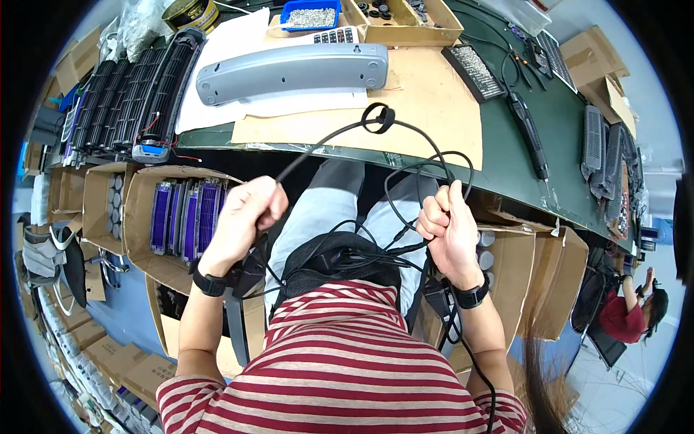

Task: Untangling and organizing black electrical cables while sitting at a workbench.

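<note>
A black cable (340,132), gripped in the left hand (249,208) and right hand (450,233), arches left to right on their far side, looping nearest the right hand.

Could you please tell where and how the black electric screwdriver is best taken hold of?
Probably by the thick middle of its body, from above: the screwdriver lies on its side on the green table, narrow tip toward the near edge.
</note>
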A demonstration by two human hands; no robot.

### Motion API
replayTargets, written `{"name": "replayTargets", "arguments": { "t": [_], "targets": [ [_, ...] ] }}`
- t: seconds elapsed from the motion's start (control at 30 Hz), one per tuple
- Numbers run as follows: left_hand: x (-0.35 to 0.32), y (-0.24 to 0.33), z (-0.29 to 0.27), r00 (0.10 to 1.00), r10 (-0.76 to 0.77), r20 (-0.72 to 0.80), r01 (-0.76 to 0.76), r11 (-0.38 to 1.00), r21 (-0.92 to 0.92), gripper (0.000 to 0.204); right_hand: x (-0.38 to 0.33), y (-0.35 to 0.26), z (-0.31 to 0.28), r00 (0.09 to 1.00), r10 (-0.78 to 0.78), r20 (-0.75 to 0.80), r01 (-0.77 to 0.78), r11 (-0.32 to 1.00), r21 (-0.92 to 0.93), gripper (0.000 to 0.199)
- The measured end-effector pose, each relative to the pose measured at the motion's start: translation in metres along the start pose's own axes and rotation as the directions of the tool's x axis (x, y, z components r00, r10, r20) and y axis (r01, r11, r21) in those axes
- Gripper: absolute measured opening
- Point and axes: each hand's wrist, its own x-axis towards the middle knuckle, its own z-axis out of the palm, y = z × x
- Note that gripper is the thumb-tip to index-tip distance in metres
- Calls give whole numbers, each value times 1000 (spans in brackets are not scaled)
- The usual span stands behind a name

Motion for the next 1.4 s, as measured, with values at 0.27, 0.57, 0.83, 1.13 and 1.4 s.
{"name": "replayTargets", "arguments": {
  "t": [0.27, 0.57, 0.83, 1.13, 1.4],
  "targets": [
    [15, -11, 70, 912, 18, 410, -304, 702, 644, 21, -3, 8, 15, 989, -123, 87, 137, 973, -185, 33],
    [31, -2, 53, 974, 228, -11, -200, 876, 439, 28, -1, 1, 9, 991, -14, 133, 46, 970, -240, 36],
    [33, 43, 92, 785, 497, 369, -567, 338, 752, 77, -3, -6, 19, 949, 258, 183, -57, 709, -703, 37],
    [72, 1, 57, 736, -370, 567, 289, 929, 232, 24, 0, -18, 17, 905, 374, 205, -169, 755, -633, 26],
    [75, -10, 59, 727, -499, 472, 686, 564, -460, 33, -2, 3, 22, 684, -618, 387, 489, -5, -872, 26]
  ]
}}
